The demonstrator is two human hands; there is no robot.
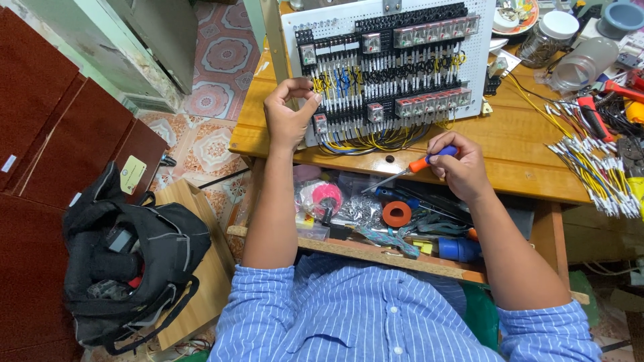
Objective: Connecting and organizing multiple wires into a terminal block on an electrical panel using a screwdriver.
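Screwdriver [410, 169]: slim steel shaft, orange collar and blue handle; it lies low over the desk's front edge, tip pointing left, handle buried in the right hand.
Right hand [458, 167]: fingers curled tight round the handle, resting on the desk edge just below the panel.
Left hand [290, 112]: raised at the panel's left edge, thumb and fingertips pinched together at a yellow wire end beside the terminals; what exactly sits between them is too small to tell.
Panel [389, 67]: white perforated board, propped tilted on the desk; rows of black terminal blocks and clear boxy relays, with yellow, blue and black wires looping along its lower edge.
Desk [516, 144]: varnished yellow wood, smooth and glossy.
Wire bundle [594, 167]: loose yellow and white leads with metal tips, fanned out on the desk right of the panel, well apart from both hands.
Jars [570, 43]: two clear ones at the desk's far right; contents unclear.
Drawer [386, 214]: open under the desk edge, directly beneath the screwdriver; it holds an orange tape roll, a pink-capped item, bagged small metal parts and assorted tools.
Bag [131, 258]: black fabric, open, slumped on a wooden box at the left, floor tiles patterned behind it.
Sleeves [362, 315]: blue striped shirt.
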